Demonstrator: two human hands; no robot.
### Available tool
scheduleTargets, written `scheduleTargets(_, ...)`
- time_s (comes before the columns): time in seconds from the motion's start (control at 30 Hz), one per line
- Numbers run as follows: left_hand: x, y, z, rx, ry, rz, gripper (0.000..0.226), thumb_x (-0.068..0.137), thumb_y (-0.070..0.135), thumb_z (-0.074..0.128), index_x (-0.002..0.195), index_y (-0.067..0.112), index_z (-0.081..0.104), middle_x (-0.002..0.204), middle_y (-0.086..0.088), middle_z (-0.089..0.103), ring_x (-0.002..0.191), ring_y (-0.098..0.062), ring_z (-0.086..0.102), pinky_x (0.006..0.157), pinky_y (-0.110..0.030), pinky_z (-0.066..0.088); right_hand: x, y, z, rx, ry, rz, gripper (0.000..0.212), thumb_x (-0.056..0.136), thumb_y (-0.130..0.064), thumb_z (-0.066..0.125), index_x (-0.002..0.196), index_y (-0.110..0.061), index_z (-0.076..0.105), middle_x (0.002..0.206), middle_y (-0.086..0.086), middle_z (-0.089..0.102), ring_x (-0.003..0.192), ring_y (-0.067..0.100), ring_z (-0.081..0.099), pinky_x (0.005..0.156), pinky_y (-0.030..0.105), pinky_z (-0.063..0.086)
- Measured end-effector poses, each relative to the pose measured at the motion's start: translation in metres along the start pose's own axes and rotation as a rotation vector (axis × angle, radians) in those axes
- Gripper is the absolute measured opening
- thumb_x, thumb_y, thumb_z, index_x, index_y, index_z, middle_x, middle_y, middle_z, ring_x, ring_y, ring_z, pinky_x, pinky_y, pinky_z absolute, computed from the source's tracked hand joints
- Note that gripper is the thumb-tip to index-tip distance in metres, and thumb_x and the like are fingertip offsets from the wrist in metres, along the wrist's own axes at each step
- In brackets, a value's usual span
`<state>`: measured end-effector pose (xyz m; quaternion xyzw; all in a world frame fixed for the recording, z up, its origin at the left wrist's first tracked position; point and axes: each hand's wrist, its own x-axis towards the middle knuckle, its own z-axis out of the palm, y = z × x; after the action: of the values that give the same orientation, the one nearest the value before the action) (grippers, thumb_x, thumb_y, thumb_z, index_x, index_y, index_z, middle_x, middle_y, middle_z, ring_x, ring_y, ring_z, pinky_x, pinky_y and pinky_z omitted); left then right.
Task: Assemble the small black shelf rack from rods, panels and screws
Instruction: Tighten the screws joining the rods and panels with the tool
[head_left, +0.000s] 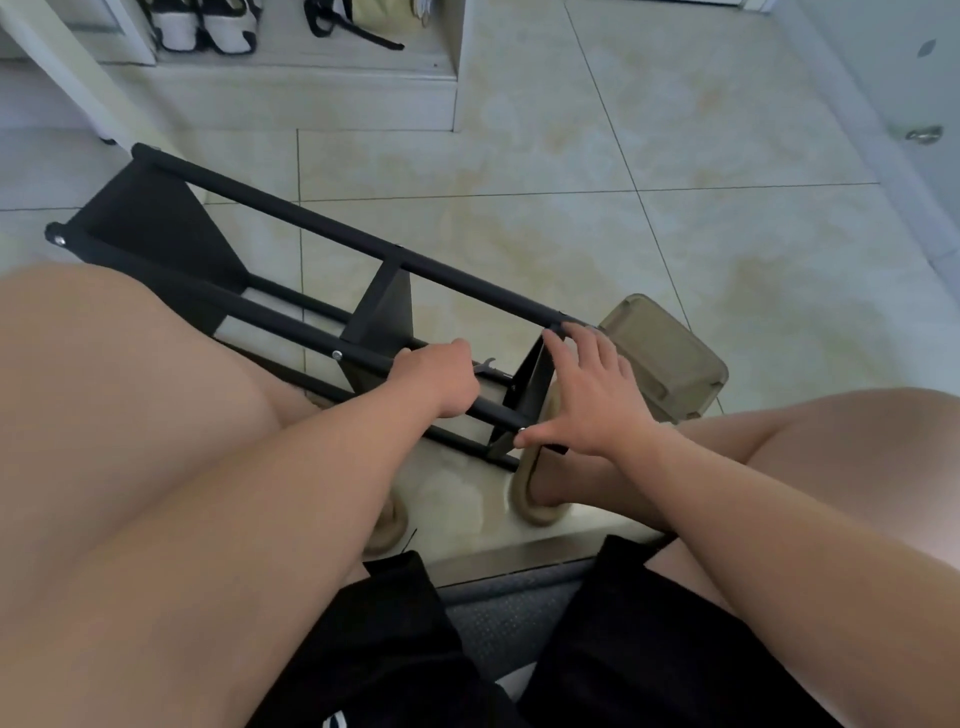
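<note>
Looking down through the head camera, I find the black shelf rack (387, 312) lying on its side on the tiled floor (675, 234). It runs from the upper left of the frame down to the centre, ending between the person's bare knees. The frame is partly built: long rods joined by three upright panels, one at the far upper-left end, one in the middle and one at the near end.

The left hand (441, 382), at the centre of the frame, has its fingers curled round the near rod (301, 340), gripping it between the middle panel and the end panel (530, 387). The right hand (587, 400), just right of centre, is spread flat with straight fingers and holds nothing. Its fingertips touch the end of the upper rod (311, 219) where it meets the end panel. Its thumb tip rests beside a silver screw (521, 430) at the lower corner of that panel.

A small metal wrench (485, 367) shows inside the frame, between the two hands; I cannot tell whether it rests on the rack or on the floor. A tan plastic tub (670, 358) sits on the floor just beyond the right hand. A tan slipper (524, 499) is on the foot below the end panel. A pair of black-and-white shoes (208, 26) stands at the top left of the frame.
</note>
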<state>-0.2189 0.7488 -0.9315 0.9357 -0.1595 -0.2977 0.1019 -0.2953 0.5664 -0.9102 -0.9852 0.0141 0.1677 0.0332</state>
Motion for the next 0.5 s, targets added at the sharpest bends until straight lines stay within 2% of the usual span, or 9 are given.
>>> scheduleTargets(0.07, 0.001, 0.002, -0.004, -0.006, -0.037, -0.015, 0.011, 0.091, 0.013, 0.038, 0.098, 0.018, 0.045, 0.082, 0.001, 0.051, 0.085, -0.027, 0.051, 0.082, -0.04, 0.032, 0.011, 0.003, -0.003, -0.081, -0.058, -0.055, 0.15, 0.053, -0.094, 0.063, 0.161, -0.017, -0.008, 0.168, 0.009, -0.017, 0.154, 0.034, -0.016, 0.124, 0.054, 0.001)
scheduleTargets(0.13, 0.003, 0.004, -0.009, -0.008, -0.083, -0.026, 0.011, 0.091, 0.011, 0.038, 0.089, 0.017, 0.047, 0.079, 0.001, 0.05, 0.082, -0.027, 0.05, 0.08, -0.038, 0.034, 0.021, 0.005, -0.006, -0.161, -0.098, -0.118, 0.157, 0.05, -0.099, 0.056, 0.159, -0.012, -0.016, 0.165, 0.011, -0.027, 0.152, 0.035, -0.025, 0.124, 0.057, -0.006)
scheduleTargets(0.23, 0.007, 0.007, -0.015, -0.03, -0.152, -0.035, 0.02, 0.092, 0.008, 0.041, 0.073, 0.012, 0.046, 0.07, -0.004, 0.048, 0.071, -0.027, 0.045, 0.068, -0.034, 0.035, 0.029, 0.009, -0.007, -0.174, -0.154, -0.159, 0.161, 0.049, -0.102, 0.052, 0.157, -0.007, -0.019, 0.164, 0.012, -0.03, 0.151, 0.032, -0.029, 0.123, 0.056, -0.01)
scheduleTargets(0.3, 0.012, 0.007, -0.018, -0.034, -0.188, -0.017, 0.017, 0.094, 0.01, 0.046, 0.083, 0.007, 0.058, 0.078, -0.009, 0.056, 0.075, -0.028, 0.05, 0.066, -0.035, 0.044, 0.03, 0.011, -0.004, -0.151, -0.17, -0.173, 0.161, 0.049, -0.102, 0.052, 0.157, -0.006, -0.021, 0.163, 0.012, -0.031, 0.151, 0.031, -0.028, 0.124, 0.054, -0.011)
scheduleTargets(0.37, 0.018, 0.005, -0.021, -0.055, -0.214, -0.004, 0.02, 0.095, 0.016, 0.055, 0.105, 0.006, 0.069, 0.101, -0.009, 0.067, 0.093, -0.027, 0.062, 0.081, -0.035, 0.052, 0.031, 0.012, -0.002, -0.132, -0.169, -0.193, 0.16, 0.05, -0.102, 0.049, 0.156, -0.005, -0.022, 0.163, 0.013, -0.032, 0.151, 0.03, -0.028, 0.124, 0.053, -0.011)
scheduleTargets(0.4, 0.02, 0.003, -0.021, -0.085, -0.228, 0.009, 0.02, 0.095, 0.018, 0.06, 0.107, 0.009, 0.072, 0.105, -0.008, 0.069, 0.097, -0.025, 0.064, 0.083, -0.033, 0.051, 0.031, 0.013, -0.002, -0.126, -0.169, -0.201, 0.16, 0.05, -0.102, 0.047, 0.156, -0.005, -0.023, 0.162, 0.013, -0.033, 0.151, 0.03, -0.029, 0.124, 0.053, -0.012)
scheduleTargets(0.5, 0.026, 0.0, -0.02, -0.157, -0.253, 0.064, 0.014, 0.091, 0.02, 0.068, 0.103, 0.017, 0.076, 0.093, -0.001, 0.07, 0.091, -0.02, 0.061, 0.078, -0.028, 0.043, 0.031, 0.014, -0.001, -0.114, -0.169, -0.21, 0.159, 0.05, -0.103, 0.044, 0.156, -0.004, -0.022, 0.162, 0.014, -0.033, 0.151, 0.03, -0.029, 0.124, 0.053, -0.011)
